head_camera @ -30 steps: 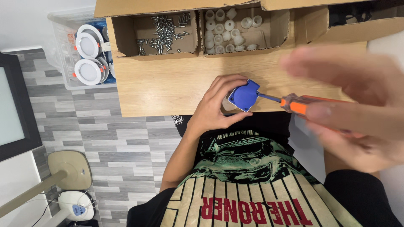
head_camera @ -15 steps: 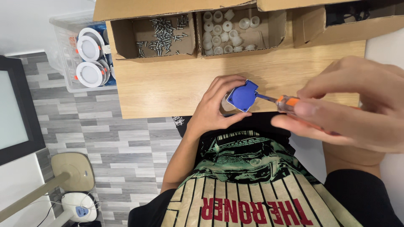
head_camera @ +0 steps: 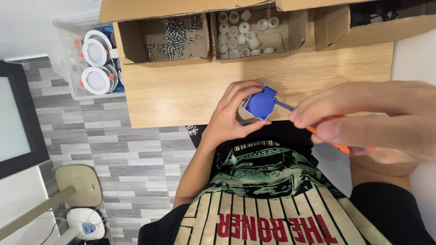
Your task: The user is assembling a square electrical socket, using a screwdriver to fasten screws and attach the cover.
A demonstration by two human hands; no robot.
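The left hand point(head_camera: 229, 119) curls around a blue socket point(head_camera: 260, 103), fingers closed on its edges, holding it over the desk point(head_camera: 181, 90) edge. The right hand point(head_camera: 372, 122) pinches an orange screwdriver point(head_camera: 318, 132); its shaft runs up-left, tip at the socket. Beyond sit boxes of screws point(head_camera: 175, 34) and white caps point(head_camera: 240, 29).

Grey plank-pattern floor point(head_camera: 113, 149) under a wooden bench point(head_camera: 181, 95). White wall point(head_camera: 45, 27) at left. Beige stand base point(head_camera: 81, 183) on floor.
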